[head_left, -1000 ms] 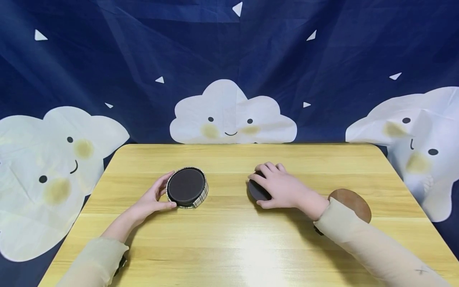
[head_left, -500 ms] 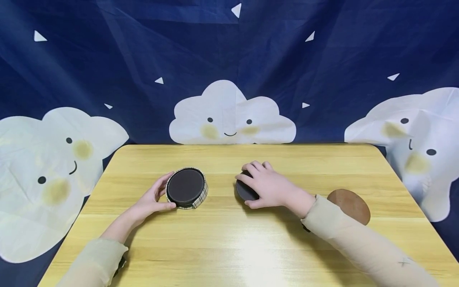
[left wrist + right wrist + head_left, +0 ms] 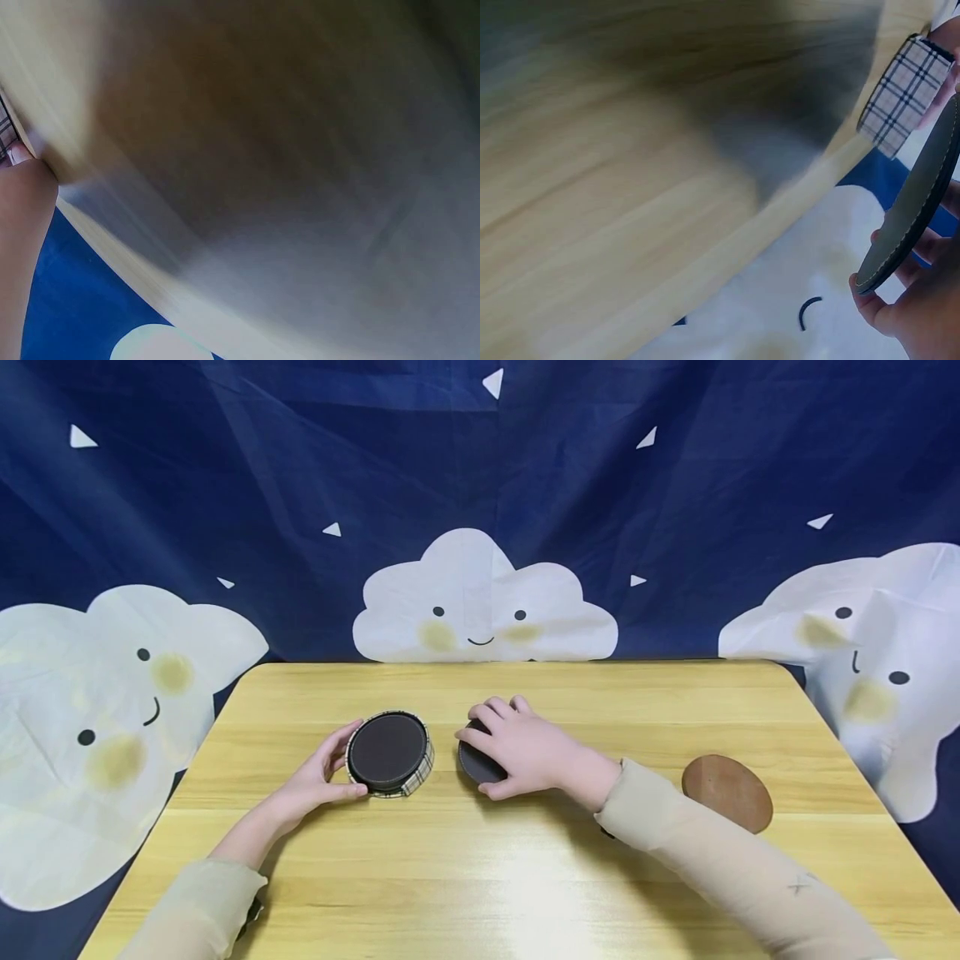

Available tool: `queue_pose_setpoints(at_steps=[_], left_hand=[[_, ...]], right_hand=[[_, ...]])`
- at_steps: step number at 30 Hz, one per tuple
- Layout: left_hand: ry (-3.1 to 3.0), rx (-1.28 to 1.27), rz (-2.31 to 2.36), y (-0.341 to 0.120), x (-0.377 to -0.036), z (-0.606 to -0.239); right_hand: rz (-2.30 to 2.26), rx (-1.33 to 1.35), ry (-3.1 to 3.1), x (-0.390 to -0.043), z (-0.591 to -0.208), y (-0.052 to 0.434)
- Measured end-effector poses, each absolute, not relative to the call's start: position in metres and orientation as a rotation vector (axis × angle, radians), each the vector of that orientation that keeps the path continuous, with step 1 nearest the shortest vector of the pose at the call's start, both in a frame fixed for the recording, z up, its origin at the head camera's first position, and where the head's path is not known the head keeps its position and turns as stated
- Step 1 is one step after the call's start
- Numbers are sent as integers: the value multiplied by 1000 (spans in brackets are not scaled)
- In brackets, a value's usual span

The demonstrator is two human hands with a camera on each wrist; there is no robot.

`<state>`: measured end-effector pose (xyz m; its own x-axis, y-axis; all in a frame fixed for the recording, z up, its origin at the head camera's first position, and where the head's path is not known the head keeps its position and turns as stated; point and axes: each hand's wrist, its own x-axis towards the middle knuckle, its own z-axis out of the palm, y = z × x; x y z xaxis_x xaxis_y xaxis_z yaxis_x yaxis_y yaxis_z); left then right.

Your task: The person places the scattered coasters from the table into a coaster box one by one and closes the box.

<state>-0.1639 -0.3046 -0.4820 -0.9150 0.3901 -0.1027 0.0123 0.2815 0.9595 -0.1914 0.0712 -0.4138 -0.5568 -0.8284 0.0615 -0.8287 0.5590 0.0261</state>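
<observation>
- One dark coaster [image 3: 476,762] — gripped in the right hand [image 3: 525,748], just right of the holder.
- One plaid holder [image 3: 391,752], dark coaster inside — left hand [image 3: 315,777] cups its side.
- One brown coaster [image 3: 727,792] lies apart on the tabletop [image 3: 480,877].

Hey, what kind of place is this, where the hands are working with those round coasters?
Probably a staged indoor recording corner, not a lived-in room: a bare wooden table stands before a dark blue cloth backdrop printed with smiling clouds, and only a plaid coaster holder and coasters lie on it.
</observation>
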Motion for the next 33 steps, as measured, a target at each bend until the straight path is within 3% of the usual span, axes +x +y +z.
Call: queue_pose_setpoints(at_steps=[33], left_hand=[[2208, 362, 1684, -305, -164, -481]], right_hand=[[-131, 1544, -2657, -211, -402, -28]])
